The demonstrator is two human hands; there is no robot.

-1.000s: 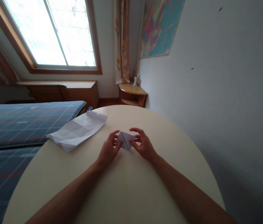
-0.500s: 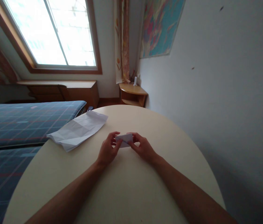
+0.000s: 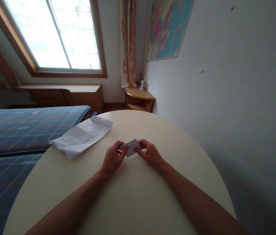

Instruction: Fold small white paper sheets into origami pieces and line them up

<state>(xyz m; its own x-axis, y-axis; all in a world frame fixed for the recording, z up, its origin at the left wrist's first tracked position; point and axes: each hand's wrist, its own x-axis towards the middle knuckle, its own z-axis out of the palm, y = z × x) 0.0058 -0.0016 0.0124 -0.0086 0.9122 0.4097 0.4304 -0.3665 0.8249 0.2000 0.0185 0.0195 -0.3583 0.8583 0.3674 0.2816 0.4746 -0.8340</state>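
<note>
Between my two hands is a small folded piece of white paper [image 3: 131, 147], tilted with its right side higher. My left hand [image 3: 113, 158] pinches its left end, thumb on the near face and fingers behind. On the other end, my right hand [image 3: 151, 155] grips it in the same way, thumb in front. Both hands are just above the round cream table [image 3: 133, 192]. A larger sheet of creased white paper [image 3: 84, 135] lies at the table's far left edge, apart from my hands.
A blue plaid mattress [image 3: 30, 130] adjoins the table on the left. Behind stand a low wooden desk [image 3: 84, 93] under the window and a corner shelf [image 3: 140, 94]. The white wall [image 3: 226, 114] runs close along the right side.
The folded paper has turned between my fingers, from nearly level to slanted, and more of its face shows. My hands have shifted only slightly; the larger sheet has stayed put.
</note>
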